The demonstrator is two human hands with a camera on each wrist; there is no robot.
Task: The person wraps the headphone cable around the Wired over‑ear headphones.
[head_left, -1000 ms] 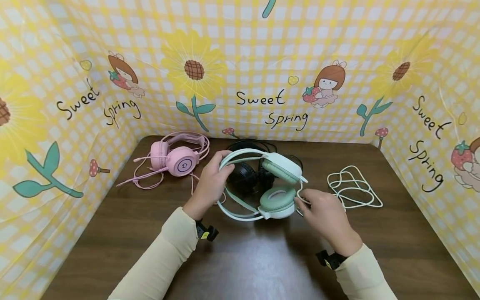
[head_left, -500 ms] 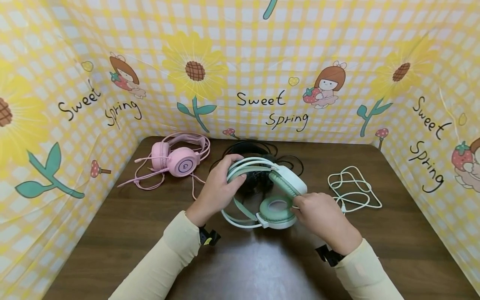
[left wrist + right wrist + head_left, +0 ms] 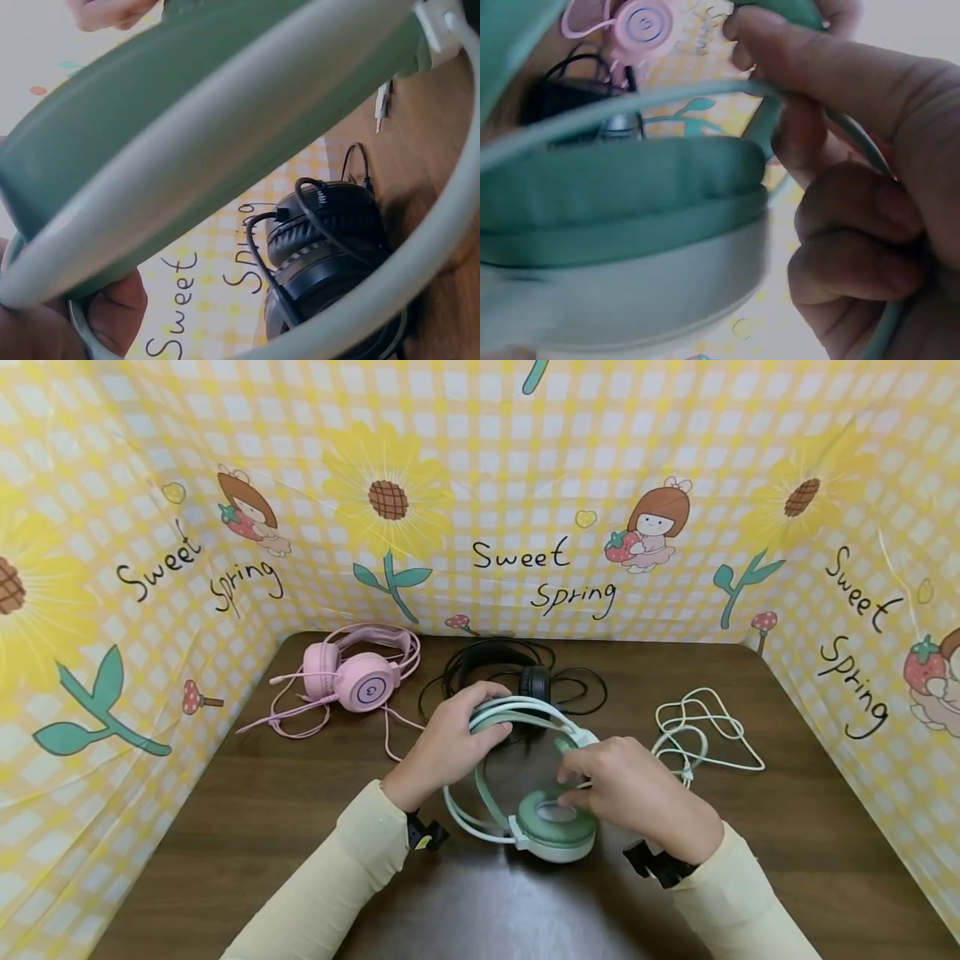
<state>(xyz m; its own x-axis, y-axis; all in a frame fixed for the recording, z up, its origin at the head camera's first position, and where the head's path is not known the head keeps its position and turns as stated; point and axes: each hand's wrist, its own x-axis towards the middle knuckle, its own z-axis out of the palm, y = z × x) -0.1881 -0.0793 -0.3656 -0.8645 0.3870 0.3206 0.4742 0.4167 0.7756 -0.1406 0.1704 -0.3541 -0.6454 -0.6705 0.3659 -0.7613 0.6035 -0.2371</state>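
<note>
Pale mint-green over-ear headphones (image 3: 555,852) are tilted above the table, their padded inner band (image 3: 82,142) and thin outer hoops large in the left wrist view. My left hand (image 3: 442,743) grips the headband at its top, with the thumb on the near side. Beside the ear cups is my right hand (image 3: 637,785), its fingers curled around the thin green cable (image 3: 615,109). Its thumb and index finger come together near the farther cup, which the hand mostly hides in the head view. The nearer cup (image 3: 630,180) shows its green cushion and white shell.
Pink headphones (image 3: 367,683) with a boom microphone and cord lie at the back left. Behind the green pair are black headphones (image 3: 495,652) with looped cable. A loosely coiled pale cable (image 3: 738,732) lies on the right of the brown table (image 3: 247,860). Patterned cloth walls (image 3: 525,468) enclose it.
The green headphones have come nearer to me along with my left hand, uncovering more of the black pair. My right hand has shifted slightly left across the cups, and the pale cable's loops have moved.
</note>
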